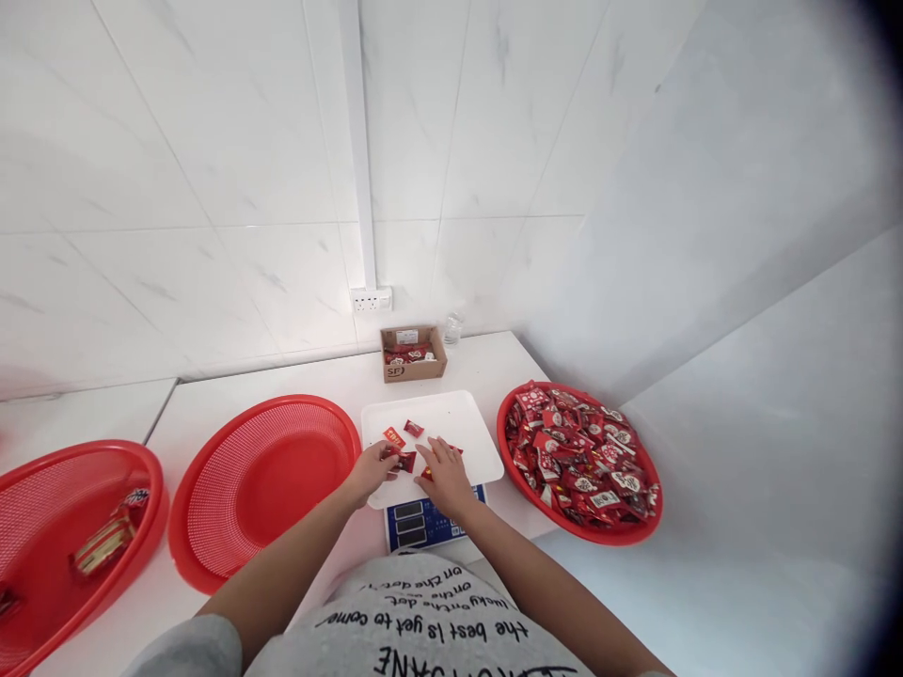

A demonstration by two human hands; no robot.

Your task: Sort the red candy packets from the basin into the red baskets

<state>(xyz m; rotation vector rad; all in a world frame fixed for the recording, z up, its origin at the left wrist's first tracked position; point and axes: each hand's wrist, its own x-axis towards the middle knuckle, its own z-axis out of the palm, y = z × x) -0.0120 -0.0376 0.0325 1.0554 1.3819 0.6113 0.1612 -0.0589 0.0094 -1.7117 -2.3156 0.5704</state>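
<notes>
A white weighing tray (430,414) rests on a scale with a blue panel (409,527) in front of me. Several small red wrapped packets lie on it, among them a dark red one (414,429) and an orange-red one (393,437). Over the tray's left part, my left hand (371,470) has its fingers closed at the edge of another dark red packet (407,462). My right hand (448,480) reaches in from the right, fingers apart and stretched down among the packets. It partly covers a packet (427,473) under its fingertips.
A red basket (504,442) heaped with red packets stands to the right. Left are a red mesh basket (331,414) and another (151,470) with a few packages. Behind the tray sit a cardboard box (416,371) of packets and a clear container (452,327), near the wall socket (372,299).
</notes>
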